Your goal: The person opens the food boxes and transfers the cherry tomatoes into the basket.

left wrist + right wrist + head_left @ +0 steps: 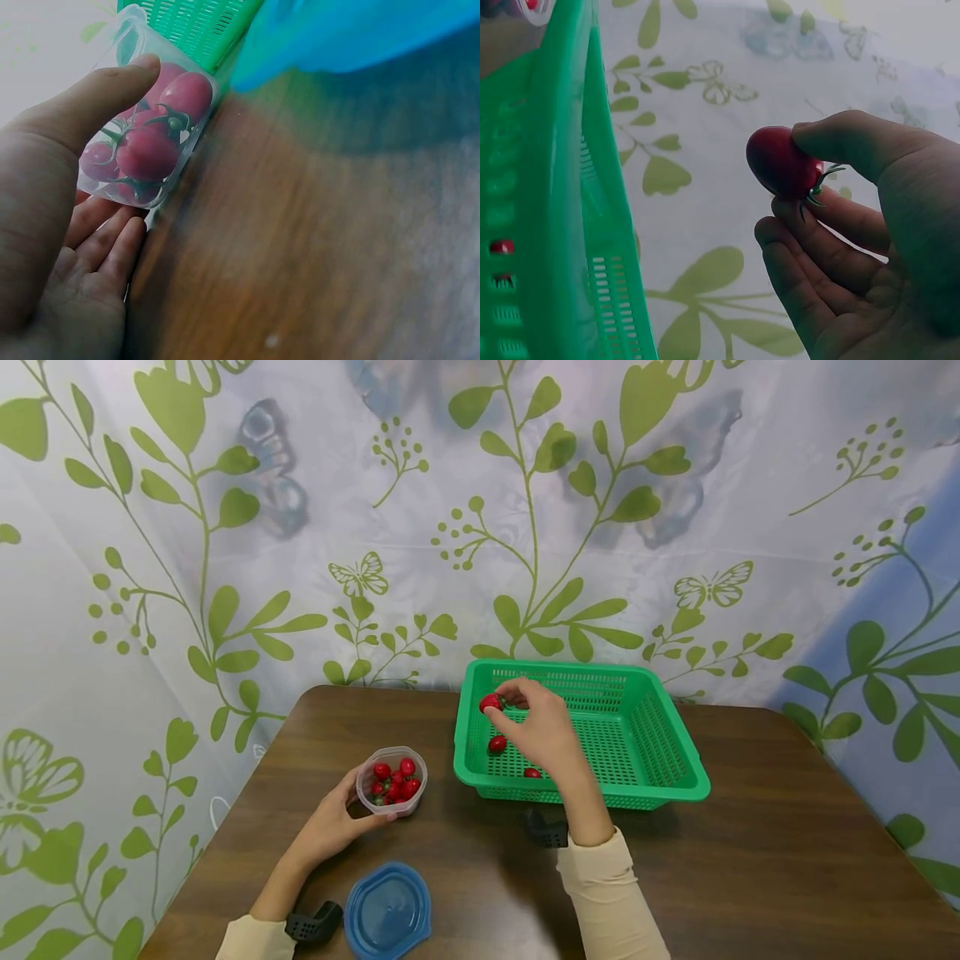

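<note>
Tomato (pixel 491 702), red oval, pinched in my right hand (pixel 542 727), hung beyond and right of the clear round plastic tub (pixel 390 756) my left hand (pixel 335 821) held.

The tomato (pixel 780 161) in my right hand (pixel 542 727) has smooth, glossy skin. The tub (pixel 423 777) in my left hand (pixel 330 822) is thin, translucent plastic. The basket (pixel 652 792) is plastic, smooth-rimmed, its walls pierced. The lid (pixel 386 910) looks smooth plastic; the counter (pixel 750 843), grained wood with a soft sheen. My right sleeve (pixel 611 893) is matt cloth, the backdrop (pixel 465 468) printed fabric.
</note>
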The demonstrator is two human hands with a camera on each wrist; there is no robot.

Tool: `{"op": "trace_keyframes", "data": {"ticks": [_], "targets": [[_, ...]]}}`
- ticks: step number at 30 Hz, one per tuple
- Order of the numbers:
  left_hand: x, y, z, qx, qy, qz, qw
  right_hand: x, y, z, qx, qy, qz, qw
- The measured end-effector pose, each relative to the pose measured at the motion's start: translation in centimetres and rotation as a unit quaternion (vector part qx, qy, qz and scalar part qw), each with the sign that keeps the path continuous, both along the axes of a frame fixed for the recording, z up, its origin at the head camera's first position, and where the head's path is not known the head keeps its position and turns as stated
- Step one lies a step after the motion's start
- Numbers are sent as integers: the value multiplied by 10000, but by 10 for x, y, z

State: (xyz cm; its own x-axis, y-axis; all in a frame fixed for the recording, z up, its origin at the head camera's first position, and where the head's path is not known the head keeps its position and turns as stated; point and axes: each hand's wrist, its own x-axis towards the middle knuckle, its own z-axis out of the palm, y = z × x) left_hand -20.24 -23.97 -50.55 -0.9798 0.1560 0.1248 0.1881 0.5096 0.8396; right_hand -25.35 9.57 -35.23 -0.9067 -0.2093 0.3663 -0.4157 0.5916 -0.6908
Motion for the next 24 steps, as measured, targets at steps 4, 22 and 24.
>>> {"op": "trace_keyframes", "data": {"ticks": [4, 22, 24], "targets": [[0, 0, -1, -8, -1, -3, 10000, -4, 13, -1, 22, -112, -108, 9999], [-1, 0, 1, -56, -49, 20, 10000, -15, 51, -11, 493, -616, -466, 9958], [-1, 0, 1, -48, -51, 14, 10000, -15, 52, -12, 515, -638, -498, 9954]]}}
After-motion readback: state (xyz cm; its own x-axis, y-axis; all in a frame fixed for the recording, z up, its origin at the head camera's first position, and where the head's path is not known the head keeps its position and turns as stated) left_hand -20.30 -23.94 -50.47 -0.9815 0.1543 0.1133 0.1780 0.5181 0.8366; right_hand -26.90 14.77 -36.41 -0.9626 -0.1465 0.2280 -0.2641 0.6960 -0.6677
